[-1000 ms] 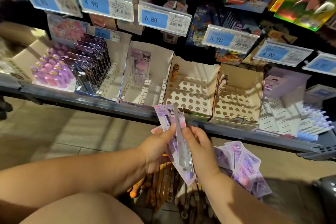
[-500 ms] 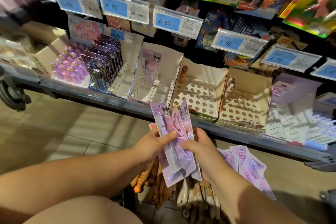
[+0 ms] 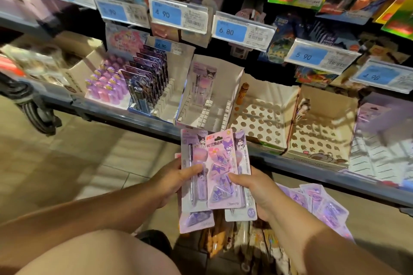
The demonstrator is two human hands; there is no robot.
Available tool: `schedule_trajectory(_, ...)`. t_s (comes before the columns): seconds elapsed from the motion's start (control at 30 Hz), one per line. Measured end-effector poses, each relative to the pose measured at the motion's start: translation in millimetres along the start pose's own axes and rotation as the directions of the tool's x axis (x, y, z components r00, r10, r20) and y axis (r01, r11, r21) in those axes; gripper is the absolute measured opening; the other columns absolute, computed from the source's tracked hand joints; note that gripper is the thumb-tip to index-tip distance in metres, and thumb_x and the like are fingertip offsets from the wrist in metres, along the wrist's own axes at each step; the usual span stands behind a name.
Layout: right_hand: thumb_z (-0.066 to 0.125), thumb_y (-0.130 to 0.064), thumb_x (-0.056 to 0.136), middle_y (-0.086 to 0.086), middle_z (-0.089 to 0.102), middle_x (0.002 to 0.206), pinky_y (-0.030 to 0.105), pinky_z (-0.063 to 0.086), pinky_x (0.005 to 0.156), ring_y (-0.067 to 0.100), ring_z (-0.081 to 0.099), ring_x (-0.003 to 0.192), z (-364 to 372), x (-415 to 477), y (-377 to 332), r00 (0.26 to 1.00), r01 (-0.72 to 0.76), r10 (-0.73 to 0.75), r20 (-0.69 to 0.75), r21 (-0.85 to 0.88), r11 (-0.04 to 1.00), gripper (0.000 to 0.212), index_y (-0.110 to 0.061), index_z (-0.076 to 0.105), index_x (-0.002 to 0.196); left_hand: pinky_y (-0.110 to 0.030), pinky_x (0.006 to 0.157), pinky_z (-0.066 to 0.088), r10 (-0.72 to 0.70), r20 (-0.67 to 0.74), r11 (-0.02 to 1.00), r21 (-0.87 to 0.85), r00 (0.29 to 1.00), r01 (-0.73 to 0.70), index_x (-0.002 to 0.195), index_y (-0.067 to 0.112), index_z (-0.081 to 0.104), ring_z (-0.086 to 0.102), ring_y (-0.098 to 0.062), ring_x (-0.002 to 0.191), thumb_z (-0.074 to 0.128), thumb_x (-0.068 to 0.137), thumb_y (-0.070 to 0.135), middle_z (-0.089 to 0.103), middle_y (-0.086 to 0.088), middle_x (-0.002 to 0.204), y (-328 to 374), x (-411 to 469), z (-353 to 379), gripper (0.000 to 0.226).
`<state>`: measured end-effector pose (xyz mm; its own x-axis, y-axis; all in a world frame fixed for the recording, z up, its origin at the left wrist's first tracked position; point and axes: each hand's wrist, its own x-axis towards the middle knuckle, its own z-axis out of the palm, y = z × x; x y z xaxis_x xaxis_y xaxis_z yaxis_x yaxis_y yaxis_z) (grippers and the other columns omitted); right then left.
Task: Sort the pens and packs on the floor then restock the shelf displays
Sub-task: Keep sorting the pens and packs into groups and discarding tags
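**Lilac and pink packs fanned for sorting; shelf trays short of stock**

Finds a fan of flat carded packs held just in front of the grey metal shelf edge (image 3: pixel 111 112), above the tiled floor (image 3: pixel 89 163).

Records the left hand (image 3: pixel 174 182) clamped on a long lilac card with a pen under clear plastic (image 3: pixel 192 158), thumb across the face and fingers behind.

Records the right hand (image 3: pixel 261 194) grasping a shorter pink card of triangular clips (image 3: pixel 220 163) together with a second long lilac pen card (image 3: pixel 243 152) behind it, thumb on the front.

Notes a further pink-lilac pack (image 3: pixel 196 222) hanging below the fan; cannot tell its bearer.

Judges the spread deliberate: faces up and overlapped, so as to show every print at once and tell pen cards from clip cards before restocking.

Notes a loose heap of lilac clip packs (image 3: pixel 324 205) on the floor just right of the right wrist, and a heap of slim orange and cream pens (image 3: pixel 223 243) beneath the hands. Judges sorting unfinished.

Notes on the shelf a white slotted cardboard tray (image 3: pixel 214 114) with a single matching lilac pen card (image 3: pixel 202 87) upright at the back and the front slots unfilled. Judges this the likely home for the pen cards.

Notes beside it a white perforated cardboard tray (image 3: pixel 259 123) with one orange pen (image 3: pixel 243 94) standing in a rear hole.

Flags a risk of mixing: similar colour and character print on both pack types.
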<state>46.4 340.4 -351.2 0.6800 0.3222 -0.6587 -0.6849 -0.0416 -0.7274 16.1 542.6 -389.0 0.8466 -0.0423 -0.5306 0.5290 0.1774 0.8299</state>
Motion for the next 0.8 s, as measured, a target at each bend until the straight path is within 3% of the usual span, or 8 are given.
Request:
schedule_trajectory(0.13,0.057,0.001,0.091,0.012,0.075,0.092,0.043,0.056,0.078,0.027,0.072,0.079,15.3,17.6,4.2,1.000,-0.026,0.026,0.003,-0.011,1.000,0.021,-0.013,0.065,0.105,-0.025,0.056,0.054,-0.061,-0.053,0.998,0.008,0.997,0.062,0.103,0.012,0.065,0.071,-0.013,0.065,0.061,0.094,0.011,0.075,0.001,0.077,-5.3,3.5,-24.1,0.009)
schedule_trajectory(0.3,0.057,0.002,0.091,0.010,0.075,0.088,0.036,0.056,0.069,0.025,0.073,0.076,42.3,39.7,8.9,0.996,-0.067,0.073,0.057,-0.100,0.993,0.020,-0.012,0.064,0.103,-0.026,0.059,0.054,-0.106,-0.166,0.994,-0.051,0.980,0.099,0.098,0.008,0.068,0.069,-0.015,0.061,0.072,0.085,0.011,0.074,-0.002,0.075,-16.5,3.2,-62.4,0.014)
schedule_trajectory(0.37,0.057,0.002,0.090,0.010,0.075,0.087,0.036,0.055,0.068,0.026,0.073,0.077,51.3,47.2,8.9,0.994,-0.075,0.084,0.071,-0.122,0.990,0.021,-0.012,0.065,0.103,-0.026,0.059,0.055,-0.127,-0.197,0.988,-0.107,0.972,0.108,0.103,0.007,0.068,0.071,-0.017,0.064,0.077,0.080,0.012,0.076,-0.007,0.082,-17.0,4.0,-75.4,0.026)
schedule_trajectory(0.47,0.065,0.000,0.085,0.016,0.074,0.095,0.043,0.055,0.076,0.035,0.071,0.087,62.6,57.7,9.5,0.992,-0.081,0.094,0.084,-0.148,0.986,0.025,-0.011,0.064,0.107,-0.026,0.058,0.056,-0.143,-0.186,0.983,-0.138,0.972,0.119,0.109,0.008,0.066,0.073,-0.020,0.071,0.071,0.085,0.012,0.076,-0.011,0.090,-14.3,2.1,-90.8,0.024)
schedule_trajectory(0.57,0.063,0.004,0.085,0.018,0.074,0.090,0.041,0.056,0.072,0.034,0.071,0.080,72.0,65.5,9.8,0.992,-0.077,0.093,0.091,-0.161,0.984,0.022,-0.008,0.065,0.104,-0.025,0.056,0.055,-0.143,-0.162,0.979,-0.165,0.976,0.116,0.108,0.008,0.067,0.073,-0.020,0.072,0.069,0.085,0.011,0.076,-0.009,0.091,-14.1,-1.1,-95.6,0.024)
schedule_trajectory(0.8,0.074,-0.004,0.069,0.016,0.074,0.084,0.037,0.057,0.063,0.031,0.072,0.071,86.1,76.0,10.7,0.991,-0.054,0.068,0.116,-0.115,0.992,0.030,-0.005,0.068,0.098,-0.027,0.044,0.054,-0.190,-0.167,0.919,-0.378,0.967,0.116,0.092,0.002,0.064,0.070,-0.019,0.052,0.057,0.091,-0.003,0.073,-0.009,0.066,-7.9,-2.1,-100.9,0.009)
